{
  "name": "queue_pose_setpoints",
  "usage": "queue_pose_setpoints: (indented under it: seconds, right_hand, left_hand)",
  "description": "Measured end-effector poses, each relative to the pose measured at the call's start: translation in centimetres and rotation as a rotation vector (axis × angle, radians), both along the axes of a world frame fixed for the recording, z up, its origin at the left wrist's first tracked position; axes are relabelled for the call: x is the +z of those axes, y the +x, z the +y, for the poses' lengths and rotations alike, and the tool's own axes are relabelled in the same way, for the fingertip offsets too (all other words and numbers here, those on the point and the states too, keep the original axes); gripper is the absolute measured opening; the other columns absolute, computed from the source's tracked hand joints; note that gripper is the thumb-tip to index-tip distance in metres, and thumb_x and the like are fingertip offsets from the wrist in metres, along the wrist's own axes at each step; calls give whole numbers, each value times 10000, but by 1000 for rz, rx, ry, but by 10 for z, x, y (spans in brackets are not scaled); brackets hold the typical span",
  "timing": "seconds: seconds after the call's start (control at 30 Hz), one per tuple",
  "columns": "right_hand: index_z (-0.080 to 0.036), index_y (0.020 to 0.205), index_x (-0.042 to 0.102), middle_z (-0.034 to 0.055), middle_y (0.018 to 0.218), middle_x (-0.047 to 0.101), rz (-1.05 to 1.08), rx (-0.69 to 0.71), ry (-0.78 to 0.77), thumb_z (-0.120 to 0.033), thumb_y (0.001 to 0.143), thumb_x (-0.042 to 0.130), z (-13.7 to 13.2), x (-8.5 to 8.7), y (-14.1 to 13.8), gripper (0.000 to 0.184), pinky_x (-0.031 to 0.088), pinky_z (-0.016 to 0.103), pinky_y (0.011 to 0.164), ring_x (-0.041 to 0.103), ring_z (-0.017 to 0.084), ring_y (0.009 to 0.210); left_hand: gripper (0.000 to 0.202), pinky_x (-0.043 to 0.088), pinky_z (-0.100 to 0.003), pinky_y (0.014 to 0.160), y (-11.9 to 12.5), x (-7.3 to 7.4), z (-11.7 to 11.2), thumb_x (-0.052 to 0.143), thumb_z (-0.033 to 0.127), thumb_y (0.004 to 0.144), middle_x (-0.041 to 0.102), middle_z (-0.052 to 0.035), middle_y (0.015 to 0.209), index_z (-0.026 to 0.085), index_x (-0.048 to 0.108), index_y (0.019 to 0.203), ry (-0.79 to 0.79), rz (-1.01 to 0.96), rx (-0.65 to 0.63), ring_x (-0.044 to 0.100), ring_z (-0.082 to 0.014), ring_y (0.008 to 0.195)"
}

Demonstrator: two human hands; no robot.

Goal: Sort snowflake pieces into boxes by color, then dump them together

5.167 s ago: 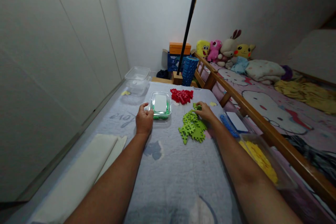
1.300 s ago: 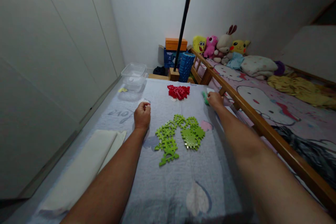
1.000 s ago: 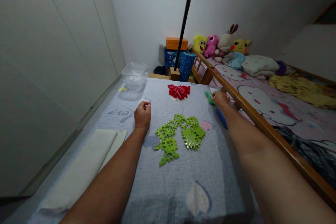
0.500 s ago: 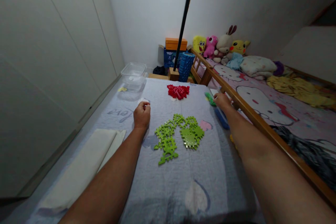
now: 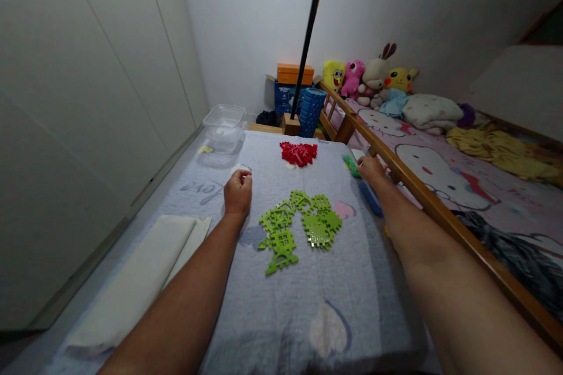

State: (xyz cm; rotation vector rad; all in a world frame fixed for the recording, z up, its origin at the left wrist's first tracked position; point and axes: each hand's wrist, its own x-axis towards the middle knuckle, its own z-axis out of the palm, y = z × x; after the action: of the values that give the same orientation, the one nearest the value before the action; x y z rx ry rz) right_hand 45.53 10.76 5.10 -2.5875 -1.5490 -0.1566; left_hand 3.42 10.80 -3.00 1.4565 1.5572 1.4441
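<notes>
Just left of the right hand [image 5: 372,170], whose grip cannot be made out, green pieces [image 5: 352,166] sit at the table's [image 5: 272,316] right edge, well away from the closed, curled left hand [image 5: 238,193].

Upper left: tall white wardrobe doors [image 5: 101,99] stand closed. Top centre: a slim black pole [image 5: 309,29] slants down to a brown wooden block [image 5: 291,124]; just right of it stands a blue ridged cylindrical roller [image 5: 312,112]. An orange rectangular box [image 5: 294,74] sits behind the pole. Upper right: a yellow square plush toy [image 5: 333,74] touches a pink plush toy [image 5: 353,77]. Lower left: folded white cloth [image 5: 136,281] lies flat.
</notes>
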Motion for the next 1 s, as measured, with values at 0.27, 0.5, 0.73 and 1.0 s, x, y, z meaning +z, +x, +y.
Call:
queue_pose_setpoints:
  seconds: [0.27,0.5,0.73,1.0]
  right_hand:
    - [-191,1299,677,172,1325,599,30,32,239,-270,910,596,-15,2,-54,405,418,457,1010,533,332,1226]
    - [-196,1300,659,155,1383,611,269,260,202,-397,925,619,-60,-37,-116,427,433,455,1058,558,317,1265]
    - [-176,1422,571,165,1483,582,313,319,123,-449,992,517,-110,-64,-127,511,386,462,1129,515,311,1383]
    - [-229,1399,575,143,1509,564,291,354,106,-454,977,557,-126,-76,-157,479,302,538,1172,463,315,1413]
  left_hand:
    - [238,401,-274,638,0,0,1,516,364,816,569,14,675,208,663,922,-6,33,-3,553,-173,647]
    - [243,421,-277,684,3,11,-14,513,358,870,582,21,673,211,672,979,-23,222,-81,589,-171,675]
    - [471,495,-372,987,17,26,-34,599,441,887,707,-127,1221,166,645,1266,-42,611,-403,657,-263,1124]
    - [1073,304,-516,1235,15,51,-89,723,717,731,347,-211,1660,188,368,1595,-222,897,-763,344,-393,1531]
